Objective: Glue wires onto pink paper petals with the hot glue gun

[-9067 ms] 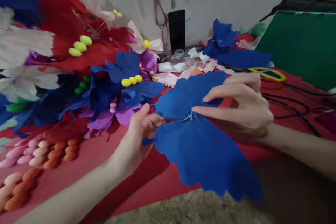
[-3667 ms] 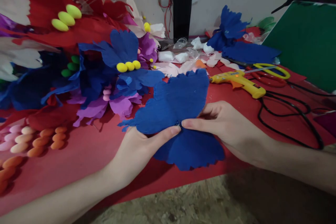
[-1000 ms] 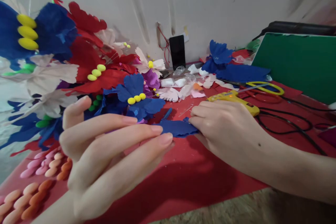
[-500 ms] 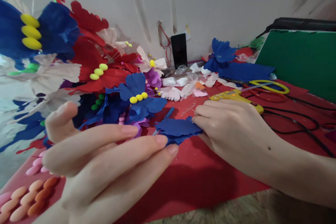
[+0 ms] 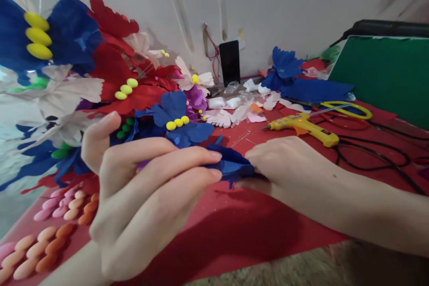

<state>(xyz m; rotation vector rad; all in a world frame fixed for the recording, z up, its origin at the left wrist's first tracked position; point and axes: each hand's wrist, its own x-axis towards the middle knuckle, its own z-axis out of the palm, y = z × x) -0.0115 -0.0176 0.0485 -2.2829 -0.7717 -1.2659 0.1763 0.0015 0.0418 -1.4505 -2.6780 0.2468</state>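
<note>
Above the red tabletop (image 5: 208, 241), a folded blue crepe paper piece (image 5: 236, 167) is stretched between both hands. My left hand (image 5: 144, 192) pinches its left side, with the middle and ring fingertips over the paper and the index finger raised and bent. At the other end, my right hand (image 5: 284, 161) is closed on the gathered edge; its thumb and fingertips are partly hidden. Just behind my right hand lies a yellow glue gun (image 5: 301, 126), its nozzle pointing left. Thin wire pins (image 5: 241, 137) rest on the table beyond the paper.
Paper butterflies with yellow bodies (image 5: 177, 120) crowd the left side. Pink and orange oval pieces (image 5: 36, 250) lie front left. A phone (image 5: 229, 62) leans on the back wall. Scissors (image 5: 355, 111), a black cord (image 5: 378, 165) and a green board (image 5: 385, 76) are at right.
The blue crepe paper has turned and bunched up between my hands. My left fingers have shifted on it, with the index finger lifting away. My right hand has moved slightly down, uncovering the glue gun.
</note>
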